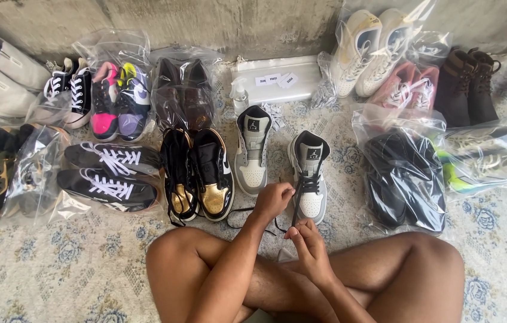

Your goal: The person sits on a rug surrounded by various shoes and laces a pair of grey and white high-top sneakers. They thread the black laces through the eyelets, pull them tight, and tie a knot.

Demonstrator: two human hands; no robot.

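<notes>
I sit cross-legged on a patterned rug (56, 263). In front of my knees stands a pair of grey-and-white high-top sneakers. The right-hand sneaker (313, 203) has black laces, and both hands are at it. My left hand (273, 200) is closed on a black lace (297, 200) beside the shoe's toe. My right hand (308, 239) pinches a lace end just below the toe. A loose loop of lace (238, 210) trails on the rug to the left. The other grey sneaker (252, 158) stands untouched to the left.
A black-and-gold pair (202, 176) and a black pair with white laces (107, 176) stand to the left. Several pairs in clear plastic bags ring the rug, including a black pair (406, 179) on the right. A white box (277, 78) and a small bottle (240, 96) sit by the wall.
</notes>
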